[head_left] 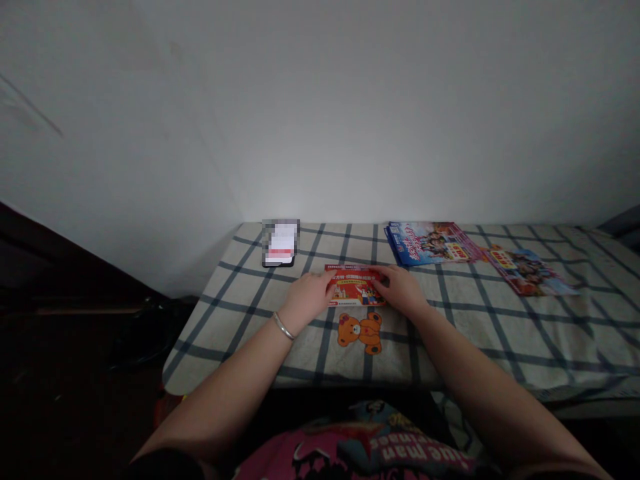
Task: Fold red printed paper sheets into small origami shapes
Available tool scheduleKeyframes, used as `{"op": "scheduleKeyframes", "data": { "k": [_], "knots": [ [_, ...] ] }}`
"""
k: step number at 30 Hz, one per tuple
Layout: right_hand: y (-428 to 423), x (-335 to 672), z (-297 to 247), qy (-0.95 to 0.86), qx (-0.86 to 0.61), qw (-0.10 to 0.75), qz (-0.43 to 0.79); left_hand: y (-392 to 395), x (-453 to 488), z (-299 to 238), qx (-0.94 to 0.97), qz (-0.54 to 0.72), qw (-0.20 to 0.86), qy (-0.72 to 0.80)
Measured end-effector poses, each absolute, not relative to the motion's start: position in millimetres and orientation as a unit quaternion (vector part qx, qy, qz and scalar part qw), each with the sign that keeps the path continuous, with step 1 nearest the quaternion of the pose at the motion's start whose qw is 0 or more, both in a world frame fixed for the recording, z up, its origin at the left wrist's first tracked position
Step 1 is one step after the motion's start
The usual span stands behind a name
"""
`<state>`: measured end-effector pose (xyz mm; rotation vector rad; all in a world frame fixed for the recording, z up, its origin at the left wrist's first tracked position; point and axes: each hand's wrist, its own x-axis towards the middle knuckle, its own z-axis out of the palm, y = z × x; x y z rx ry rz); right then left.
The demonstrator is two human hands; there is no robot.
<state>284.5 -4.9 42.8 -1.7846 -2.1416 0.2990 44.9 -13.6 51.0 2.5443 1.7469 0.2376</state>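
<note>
A red printed leaflet (350, 293) lies near the middle of the checked tablecloth, between my two hands. My left hand (311, 295), with a silver bangle at the wrist, grips its left side, the thumb lying on the printed face. At the opposite side my right hand (401, 291) has its fingers on the leaflet's top right corner and edge. Some fingertips are hard to make out in the dim light. Just below the leaflet, a brown teddy bear picture (360, 333) shows on the cloth.
A phone (281, 243) with a lit, blurred screen lies at the back left. Blue and pink leaflets (433, 242) are stacked at the back right, and more leaflets (533, 270) lie beside them. The tablecloth (240, 307) reaches the white wall (320, 120) behind.
</note>
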Motion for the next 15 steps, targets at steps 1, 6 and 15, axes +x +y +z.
{"op": "scheduleKeyframes", "data": {
  "k": [1,6,15],
  "knots": [
    [-3,285,46,-0.752,-0.628,0.158,0.12,-11,46,52,0.819,0.072,0.032,0.568],
    [2,281,53,-0.724,-0.658,0.144,0.151,-5,52,55,0.813,0.096,0.035,0.573],
    [-4,276,47,-0.722,-0.667,0.161,0.089,-3,51,40,0.804,0.173,-0.051,0.566]
  ]
}}
